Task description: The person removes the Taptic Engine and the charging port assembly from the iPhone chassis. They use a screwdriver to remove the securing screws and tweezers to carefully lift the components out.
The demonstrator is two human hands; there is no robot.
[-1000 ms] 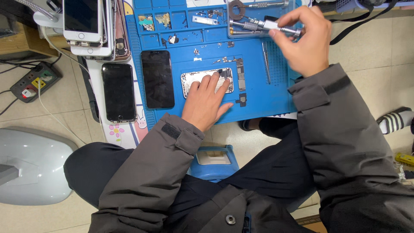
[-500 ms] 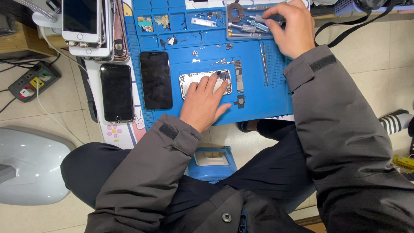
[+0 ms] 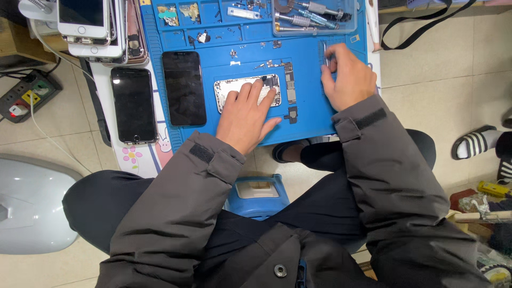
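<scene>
Since the earlier frame, the right hand [image 3: 348,79] has come down from the tool tray [image 3: 314,16] at the top of the mat to the mat's right side, where its fingers are closed on a thin metal tool [image 3: 325,53] that stands just above the knuckles.

Largest in view is the blue work mat [image 3: 304,114] covering the surface, with small compartments along its top edge holding screws and bits. On its left part lies a black phone screen [image 3: 184,88], face up; a second black phone [image 3: 133,104] lies just beside the mat on the left. At the mat's middle sits the opened phone body [image 3: 234,85], silvery inside. The left hand [image 3: 245,114] lies flat and open on it, fingers spread, pressing it down. Small dark parts [image 3: 290,85] rest just right of the phone body, between the two hands.
</scene>
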